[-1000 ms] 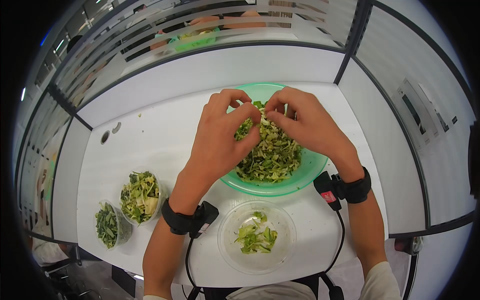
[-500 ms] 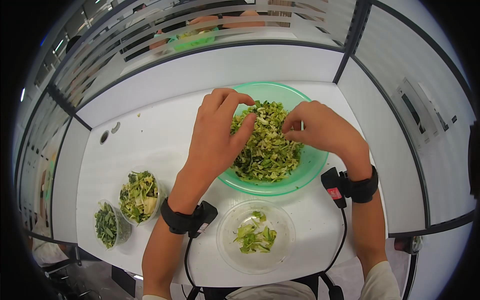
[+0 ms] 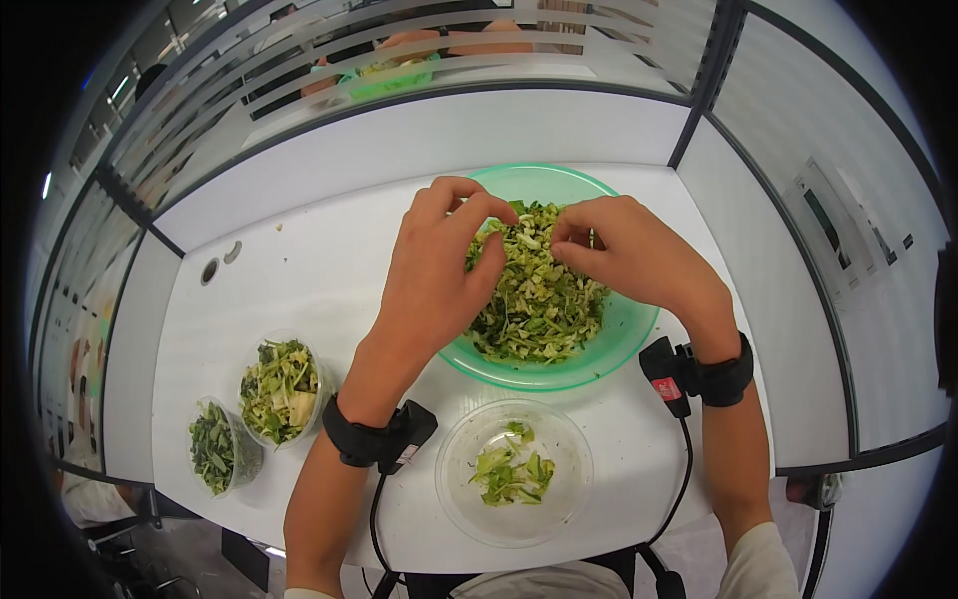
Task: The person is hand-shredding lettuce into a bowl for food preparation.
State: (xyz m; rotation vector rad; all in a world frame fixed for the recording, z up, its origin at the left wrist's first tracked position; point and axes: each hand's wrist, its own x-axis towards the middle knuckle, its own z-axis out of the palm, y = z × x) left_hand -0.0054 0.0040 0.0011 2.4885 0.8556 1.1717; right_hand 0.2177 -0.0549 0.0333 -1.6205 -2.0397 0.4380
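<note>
A green bowl [image 3: 624, 334] holds a heap of chopped green leaves [image 3: 539, 299]. Over the left part of the heap is my left hand [image 3: 439, 260], its thumb and fingers apart and nothing seen between them. My right hand [image 3: 624, 245] hangs over the right side of the heap, thumb and forefinger close together; whatever is at their tips is hidden or too small to name. Below the bowl sits a clear round container [image 3: 454, 499] with a few light green leaf pieces [image 3: 511, 474] inside.
Two clear tubs of cut greens [image 3: 279, 394] [image 3: 213, 449] stand at the left of the white table [image 3: 329, 260]. White partitions [image 3: 439, 135] surround it. Beyond the slatted glass, another person's arms are near a green bowl [image 3: 391, 82]. Cables run from both wristbands.
My right hand moved right, away from my left hand, then came slightly back toward it. The fingers of my left hand spread, then curled a little. The containers have stayed in place.
</note>
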